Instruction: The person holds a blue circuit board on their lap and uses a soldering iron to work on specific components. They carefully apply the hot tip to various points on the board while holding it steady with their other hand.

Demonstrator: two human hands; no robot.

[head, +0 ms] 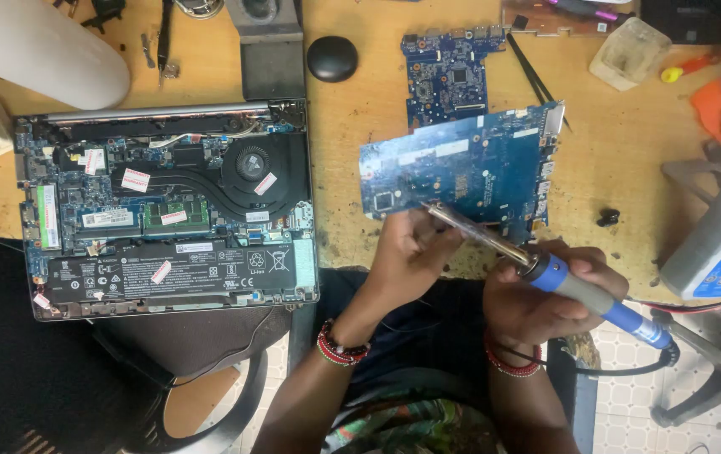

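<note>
An opened laptop (pixel 167 210) is lying at the left of the wooden bench (pixel 621 160). The left hand (pixel 407 252) is pinching the large blue circuit board's (pixel 461 172) lower edge, while the right hand (pixel 546 298) is gripping a blue-handled soldering iron (pixel 546 269), its tip touching the board.

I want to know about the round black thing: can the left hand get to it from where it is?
Probably yes: bare table lies between the left hand and the round black thing, though it holds the blue circuit board.
</note>
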